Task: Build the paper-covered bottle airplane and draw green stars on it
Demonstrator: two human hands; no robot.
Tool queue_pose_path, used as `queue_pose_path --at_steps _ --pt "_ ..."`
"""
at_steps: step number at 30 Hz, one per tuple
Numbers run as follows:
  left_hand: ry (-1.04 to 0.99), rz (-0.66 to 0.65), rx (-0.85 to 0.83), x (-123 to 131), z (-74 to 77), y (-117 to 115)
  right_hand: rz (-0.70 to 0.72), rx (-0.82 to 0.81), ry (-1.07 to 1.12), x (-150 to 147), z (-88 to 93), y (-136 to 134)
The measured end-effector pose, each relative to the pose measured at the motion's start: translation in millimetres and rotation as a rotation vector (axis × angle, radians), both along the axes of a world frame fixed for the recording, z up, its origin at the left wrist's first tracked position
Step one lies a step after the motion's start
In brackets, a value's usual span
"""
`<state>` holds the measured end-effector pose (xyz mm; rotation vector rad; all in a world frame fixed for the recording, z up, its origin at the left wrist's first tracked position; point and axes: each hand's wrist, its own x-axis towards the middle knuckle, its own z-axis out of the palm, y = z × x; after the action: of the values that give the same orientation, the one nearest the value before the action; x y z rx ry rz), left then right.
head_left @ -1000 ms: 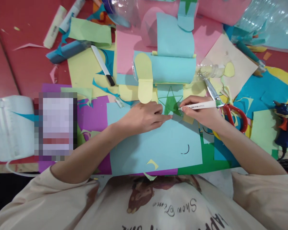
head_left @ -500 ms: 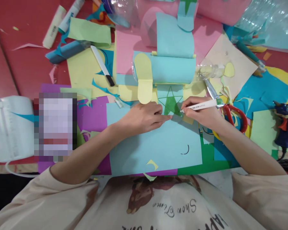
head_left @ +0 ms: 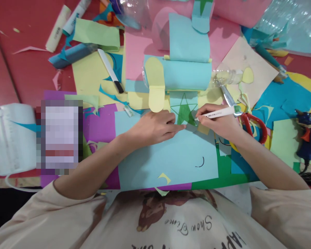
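Note:
My right hand point(head_left: 219, 121) grips a white acrylic marker point(head_left: 220, 112) with a green end, its tip down at the lower right of a star point(head_left: 185, 112). Green fills the star's middle and lower part, while its upper and side points are only outlined. The star is drawn on a light blue paper strip point(head_left: 174, 98) that hangs from a blue paper-wrapped bottle point(head_left: 186, 74). My left hand point(head_left: 158, 127) rests beside the star, index finger stretched out to the strip's lower edge, the other fingers loosely curled and holding nothing. Under both hands lies a light blue sheet point(head_left: 155, 162).
Red-handled scissors point(head_left: 263, 129) lie beside my right forearm. A blue glue gun point(head_left: 309, 135) is at the far right. At left are a blurred-out phone-like object point(head_left: 60, 135) and a white box point(head_left: 14, 138) with a cable. A black-capped marker point(head_left: 110, 69), paper scraps and plastic bottles surround the work.

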<state>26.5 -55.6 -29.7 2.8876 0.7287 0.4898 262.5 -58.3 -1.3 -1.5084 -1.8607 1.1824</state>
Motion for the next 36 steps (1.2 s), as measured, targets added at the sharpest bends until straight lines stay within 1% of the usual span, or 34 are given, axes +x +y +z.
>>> queue_pose_path --at_steps 5,15,23,31,36 --pt "0.008 0.001 0.007 -0.3 -0.2 0.2 0.003 0.012 0.033 0.0 -0.5 0.7" --pt "-0.018 -0.002 0.011 0.7 0.8 0.4 0.016 -0.019 -0.025 2.3 -0.4 -0.4" --pt "-0.028 -0.008 0.013 0.5 -0.2 0.4 0.009 0.000 0.014 0.5 -2.2 0.7" --pt "-0.020 0.000 0.009 0.3 -0.8 0.0 0.036 -0.022 -0.049 3.3 -2.1 -0.3" --pt "-0.008 -0.004 0.009 0.2 -0.6 0.4 0.022 -0.016 -0.024 2.7 -2.0 -0.6"
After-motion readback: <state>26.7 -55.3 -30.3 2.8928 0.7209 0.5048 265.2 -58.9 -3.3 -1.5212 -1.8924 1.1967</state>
